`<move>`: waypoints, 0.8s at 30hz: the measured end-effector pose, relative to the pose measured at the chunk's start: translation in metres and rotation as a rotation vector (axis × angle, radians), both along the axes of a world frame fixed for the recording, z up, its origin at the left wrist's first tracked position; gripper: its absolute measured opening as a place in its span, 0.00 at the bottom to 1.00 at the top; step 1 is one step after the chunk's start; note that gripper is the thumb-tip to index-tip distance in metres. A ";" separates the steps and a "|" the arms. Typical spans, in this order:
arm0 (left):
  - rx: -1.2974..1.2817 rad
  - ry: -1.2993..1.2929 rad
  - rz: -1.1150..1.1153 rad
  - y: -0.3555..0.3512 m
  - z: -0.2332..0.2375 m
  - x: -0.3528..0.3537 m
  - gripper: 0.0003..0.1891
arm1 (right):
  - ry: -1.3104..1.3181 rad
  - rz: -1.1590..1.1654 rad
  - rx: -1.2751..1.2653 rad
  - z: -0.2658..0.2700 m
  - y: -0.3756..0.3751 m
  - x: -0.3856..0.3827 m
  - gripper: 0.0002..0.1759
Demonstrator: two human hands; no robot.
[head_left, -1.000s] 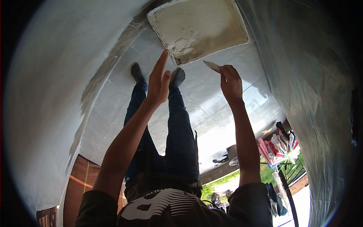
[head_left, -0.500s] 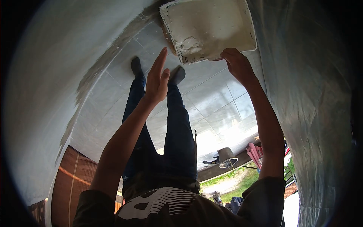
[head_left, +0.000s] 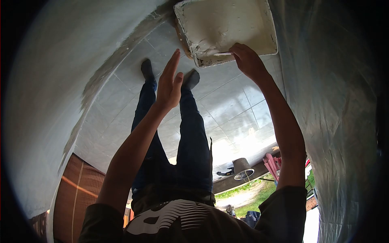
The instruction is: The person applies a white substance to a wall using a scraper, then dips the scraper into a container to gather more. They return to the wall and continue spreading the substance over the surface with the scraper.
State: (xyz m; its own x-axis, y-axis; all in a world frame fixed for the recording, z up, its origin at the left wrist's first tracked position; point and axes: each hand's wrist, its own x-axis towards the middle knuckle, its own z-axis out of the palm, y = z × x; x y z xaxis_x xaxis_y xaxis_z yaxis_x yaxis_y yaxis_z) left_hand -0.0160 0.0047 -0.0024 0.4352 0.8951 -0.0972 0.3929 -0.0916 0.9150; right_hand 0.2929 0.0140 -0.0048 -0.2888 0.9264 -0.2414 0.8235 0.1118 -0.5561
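In the head view, my right hand [head_left: 245, 60] is at the near edge of a pale, squarish tray [head_left: 277, 40], with the fingertips bent in and pinching a thin, flat blade [head_left: 223, 54]. The blade lies low over the tray, just inside its near rim, and points left. I cannot tell whether it touches the pale paste [head_left: 239, 24] that spreads across the tray. Near the blade, towards the tray's near left corner, the paste is rough and heaped; farther off it looks smoother.

My left hand [head_left: 168, 85] is open, its fingers straight and held close together, pointing away from me, with the thumb a little apart. It is nearest to the tray's near left corner, but apart from it.

The tray is at the far end of the scene, right of the middle, beyond my feet. A brown thing [head_left: 183, 38] shows along its left side. Beneath me is a grey tiled floor [head_left: 221, 95], where my two dark-socked feet [head_left: 191, 79] stand, the legs in blue trousers [head_left: 190, 141]. A grey, patchy wall [head_left: 60, 81] curves up on the left, and clear plastic sheeting [head_left: 332, 121] hangs on the right. Near right there are a bucket [head_left: 242, 165] and some pink cloth [head_left: 271, 164].
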 end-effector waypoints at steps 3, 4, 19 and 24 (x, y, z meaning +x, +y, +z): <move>0.002 0.006 -0.004 0.001 -0.002 -0.002 0.40 | 0.032 -0.008 -0.019 0.006 0.002 -0.003 0.06; -0.002 0.001 -0.005 0.000 -0.003 -0.001 0.40 | 0.017 0.036 -0.053 0.006 0.001 -0.002 0.06; -0.009 0.004 0.002 0.001 -0.003 -0.004 0.40 | -0.059 0.073 0.084 -0.014 -0.009 -0.037 0.07; -0.015 0.033 0.006 0.002 -0.006 -0.007 0.41 | 0.102 -0.186 0.053 0.001 -0.015 -0.036 0.07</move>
